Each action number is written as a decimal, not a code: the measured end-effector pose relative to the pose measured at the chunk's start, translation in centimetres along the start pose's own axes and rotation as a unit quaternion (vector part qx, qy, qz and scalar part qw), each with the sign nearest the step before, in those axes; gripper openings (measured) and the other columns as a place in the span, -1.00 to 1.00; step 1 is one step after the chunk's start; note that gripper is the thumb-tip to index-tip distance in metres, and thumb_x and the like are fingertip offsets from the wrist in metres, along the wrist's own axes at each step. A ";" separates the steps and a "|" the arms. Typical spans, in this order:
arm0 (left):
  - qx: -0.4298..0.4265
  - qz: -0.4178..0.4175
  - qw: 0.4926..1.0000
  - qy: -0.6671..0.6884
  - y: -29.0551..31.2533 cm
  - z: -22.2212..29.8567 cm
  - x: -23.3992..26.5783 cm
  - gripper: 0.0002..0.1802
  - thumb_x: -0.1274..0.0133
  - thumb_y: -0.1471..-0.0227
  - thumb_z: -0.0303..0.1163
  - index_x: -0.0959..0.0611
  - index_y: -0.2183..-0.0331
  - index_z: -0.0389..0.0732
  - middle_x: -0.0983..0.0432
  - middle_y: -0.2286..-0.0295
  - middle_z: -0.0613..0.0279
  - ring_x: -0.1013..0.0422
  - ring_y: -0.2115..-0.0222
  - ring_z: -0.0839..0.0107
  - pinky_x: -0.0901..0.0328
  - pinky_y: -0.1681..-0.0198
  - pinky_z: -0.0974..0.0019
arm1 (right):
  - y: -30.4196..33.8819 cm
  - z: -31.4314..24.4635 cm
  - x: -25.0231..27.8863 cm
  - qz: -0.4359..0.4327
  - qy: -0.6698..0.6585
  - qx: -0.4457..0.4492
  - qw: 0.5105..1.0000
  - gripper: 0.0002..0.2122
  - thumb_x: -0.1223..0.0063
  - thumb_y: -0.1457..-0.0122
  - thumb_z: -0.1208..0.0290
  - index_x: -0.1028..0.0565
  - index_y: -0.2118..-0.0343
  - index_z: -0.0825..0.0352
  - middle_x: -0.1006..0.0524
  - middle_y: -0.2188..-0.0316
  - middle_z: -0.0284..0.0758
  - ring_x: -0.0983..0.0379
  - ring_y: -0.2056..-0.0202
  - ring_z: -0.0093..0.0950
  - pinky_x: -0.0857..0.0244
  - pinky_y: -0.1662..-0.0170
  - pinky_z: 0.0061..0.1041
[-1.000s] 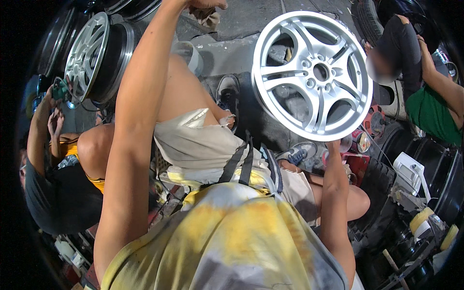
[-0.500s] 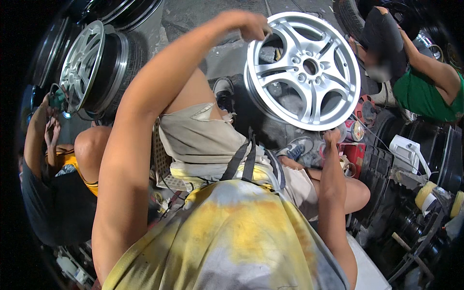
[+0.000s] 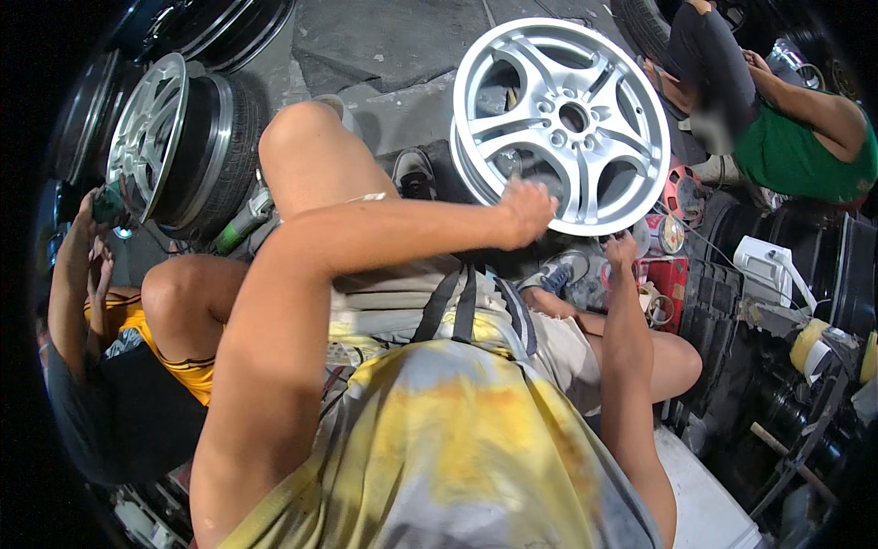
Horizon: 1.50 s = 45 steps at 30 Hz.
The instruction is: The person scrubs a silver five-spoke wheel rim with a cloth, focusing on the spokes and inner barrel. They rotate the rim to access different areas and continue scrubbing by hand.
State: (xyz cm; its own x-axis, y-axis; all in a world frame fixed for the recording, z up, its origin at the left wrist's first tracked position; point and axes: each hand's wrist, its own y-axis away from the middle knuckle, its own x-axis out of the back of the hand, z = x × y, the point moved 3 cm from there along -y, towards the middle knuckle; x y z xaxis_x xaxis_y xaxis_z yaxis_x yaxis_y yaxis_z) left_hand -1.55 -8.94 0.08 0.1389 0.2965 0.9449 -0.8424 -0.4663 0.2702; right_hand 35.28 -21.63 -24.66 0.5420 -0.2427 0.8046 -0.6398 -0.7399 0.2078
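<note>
A silver alloy wheel rim (image 3: 540, 146) with several split spokes and a round centre hole stands tilted in front of me, its face toward me. My right hand (image 3: 621, 249) grips its lower edge from below, fingers closed on the lip. Across the rim's lower left edge reaches my left hand (image 3: 529, 212), somewhat blurred, with fingers curled. Whatever it may hold is hidden. The rim's back barrel shows only as a strip along its left side.
At left, a person handles another silver wheel (image 3: 151, 137) beside a tyre (image 3: 240, 137); a green power tool (image 3: 242, 224) lies close by. Another person in green (image 3: 809, 142) sits at far right. Right of me are a tin can (image 3: 670, 234), a red box (image 3: 666, 288) and a white case (image 3: 765, 270).
My left hand has swung from the rim's upper left edge down to its lower left edge. My right hand keeps its grip on the bottom. The rim sits slightly farther left in view.
</note>
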 end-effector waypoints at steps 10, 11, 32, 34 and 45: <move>0.002 -0.019 0.952 -0.305 0.8 -18.7 2.2 -0.66 0.07 -0.19 -0.47 -0.63 0.04 -0.35 -0.43 -0.02 0.00 -0.43 -0.02 0.14 -0.42 -0.04 0.11 | 1.8 -1.6 2.8 0.065 0.120 -0.024 0.990 -0.76 -0.21 -0.01 0.27 -0.64 0.32 0.32 -0.67 0.34 -0.15 -0.64 0.31 -0.25 -0.42 0.12 -0.25; 0.052 0.033 0.955 -0.291 1.5 -19.0 0.8 -0.62 0.06 -0.18 -0.46 -0.60 0.01 -0.41 -0.41 -0.05 -0.07 -0.41 -0.04 0.10 -0.41 -0.05 0.14 | 2.2 -4.1 2.3 0.065 0.132 -0.016 0.989 -0.75 -0.19 -0.03 0.24 -0.64 0.33 0.31 -0.68 0.32 -0.14 -0.63 0.25 -0.18 -0.41 0.11 -0.21; -0.068 -0.044 0.991 -0.110 1.4 -7.7 2.7 -0.63 -0.16 -0.05 -0.31 -0.67 0.08 -0.18 -0.59 0.09 0.15 -0.43 0.04 0.15 -0.34 0.01 -0.01 | 2.4 -6.1 3.1 0.051 0.085 -0.110 0.989 -0.60 -0.28 -0.08 0.24 -0.64 0.01 0.23 -0.65 0.09 -0.05 -0.57 0.00 -0.07 -0.37 -0.10 -0.20; -0.087 -0.039 0.988 -0.122 0.9 -7.5 1.8 -0.72 -0.16 -0.05 -0.30 -0.72 0.17 -0.12 -0.62 0.16 0.22 -0.43 0.05 0.19 -0.32 0.05 0.02 | 2.8 -7.4 2.6 0.008 0.052 -0.111 0.992 -0.59 -0.27 -0.09 0.22 -0.64 -0.01 0.22 -0.64 0.08 -0.03 -0.55 -0.01 -0.06 -0.35 -0.13 -0.20; -0.079 -0.052 0.970 -0.224 -0.5 -7.4 1.6 -0.82 -0.10 -0.08 -0.28 -0.74 0.39 -0.10 -0.66 0.47 0.23 -0.53 0.31 0.28 -0.29 0.22 0.15 | 3.2 -6.3 2.2 -0.008 -0.153 -0.175 0.972 -0.66 -0.14 -0.15 0.42 -0.53 0.04 0.50 -0.66 0.49 -0.15 -0.67 0.42 -0.34 -0.51 0.24 -0.35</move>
State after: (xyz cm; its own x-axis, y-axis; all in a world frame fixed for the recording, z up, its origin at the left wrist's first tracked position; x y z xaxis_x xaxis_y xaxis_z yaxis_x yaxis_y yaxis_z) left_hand -4.73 -2.09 0.14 0.4105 -0.0740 0.9089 -0.8758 -0.3094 0.3703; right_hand 30.98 -20.61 -18.77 0.6567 -0.4481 0.6066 -0.7468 -0.4989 0.4398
